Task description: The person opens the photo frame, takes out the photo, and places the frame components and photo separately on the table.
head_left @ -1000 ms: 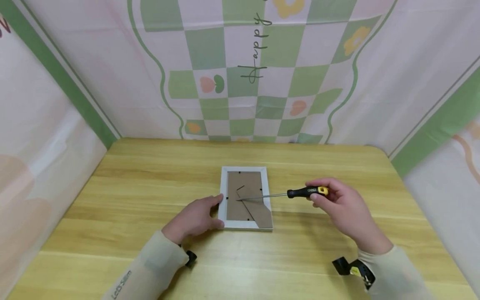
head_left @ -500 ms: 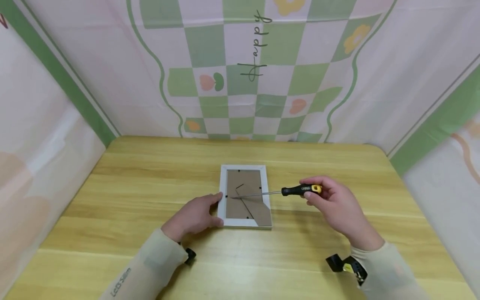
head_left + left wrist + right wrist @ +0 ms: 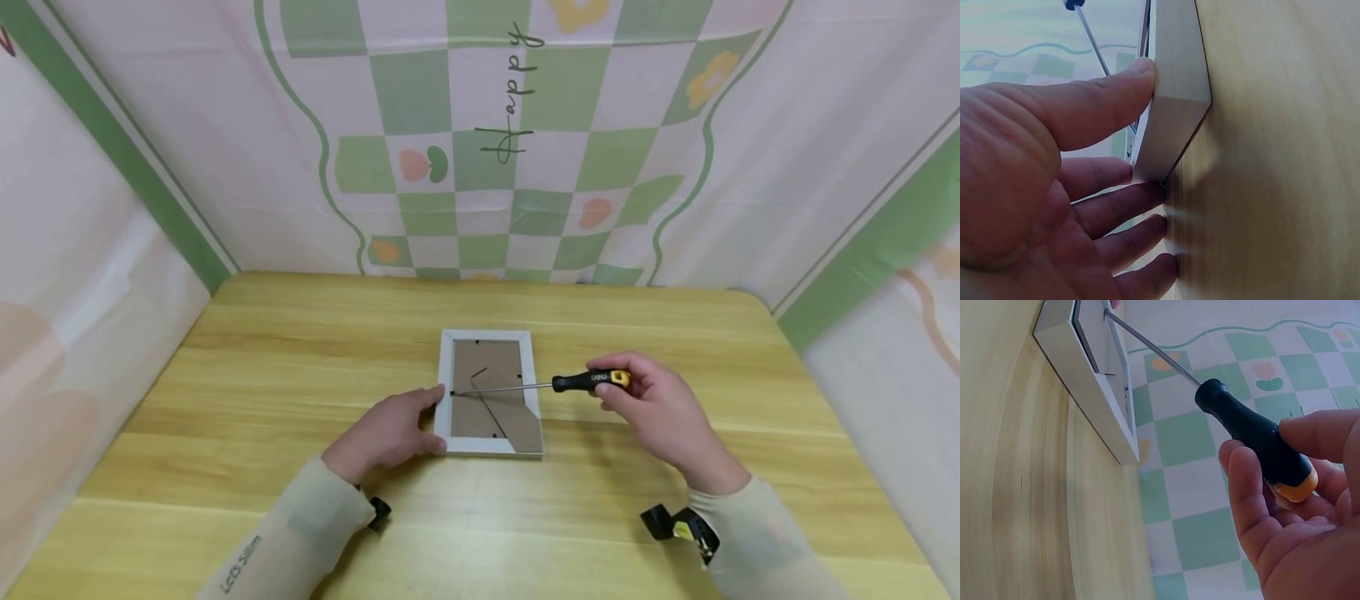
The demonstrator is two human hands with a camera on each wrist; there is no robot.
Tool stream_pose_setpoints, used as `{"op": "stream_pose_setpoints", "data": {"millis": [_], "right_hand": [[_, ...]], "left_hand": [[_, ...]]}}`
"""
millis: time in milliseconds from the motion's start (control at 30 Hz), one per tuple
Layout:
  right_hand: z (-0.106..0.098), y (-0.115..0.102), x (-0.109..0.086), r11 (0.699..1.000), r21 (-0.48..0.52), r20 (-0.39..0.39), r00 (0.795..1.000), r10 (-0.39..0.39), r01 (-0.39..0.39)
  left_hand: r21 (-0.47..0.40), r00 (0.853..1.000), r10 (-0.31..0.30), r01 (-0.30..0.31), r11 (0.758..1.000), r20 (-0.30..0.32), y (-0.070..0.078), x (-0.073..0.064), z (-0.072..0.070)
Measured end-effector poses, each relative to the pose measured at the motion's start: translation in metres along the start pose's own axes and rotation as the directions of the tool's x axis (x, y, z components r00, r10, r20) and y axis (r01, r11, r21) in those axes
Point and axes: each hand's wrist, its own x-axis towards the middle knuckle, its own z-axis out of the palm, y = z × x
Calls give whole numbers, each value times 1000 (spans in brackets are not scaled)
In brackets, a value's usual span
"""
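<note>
Behind everything hangs a pale fabric backdrop [image 3: 483,167] printed with green checks, flowers and the word "Happy". Its foot meets a yellowish wood-grain table [image 3: 262,358], over which my two beige sleeves [image 3: 296,533] reach. Near the middle of the tabletop lies a white rectangular picture frame [image 3: 489,447], back side up, with a flat brown backing board [image 3: 468,417] set inside its rim. A brown flap [image 3: 521,421] slants across the lower right corner. My left hand [image 3: 386,429] is at the frame's left side, thumb and fingers spread apart and only loosely bent, the thumb touching the near corner and a fingertip the edge further up. My right hand [image 3: 667,408] has its thumb and fingers closed round a black-and-yellow screwdriver [image 3: 592,381] by its handle. The thin metal shaft [image 3: 525,387] crosses over the board to a small black tab [image 3: 452,392] on the left inner edge; whether the tip touches it, I cannot tell.
</note>
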Motion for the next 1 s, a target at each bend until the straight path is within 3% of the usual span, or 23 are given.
{"op": "stream_pose_setpoints", "data": {"millis": [267, 600, 1000], "right_hand": [[2, -1, 2, 1000, 3, -24, 1000, 2, -2], [11, -8, 9, 975, 199, -80, 993, -87, 102], [21, -27, 16, 991, 100, -54, 995, -80, 85]], "left_hand": [[-4, 1000, -4, 4, 1000, 2, 1, 0, 0], [-17, 1000, -13, 13, 1000, -3, 0, 0, 1], [-7, 1000, -2, 2, 1000, -1, 0, 0, 0]]}}
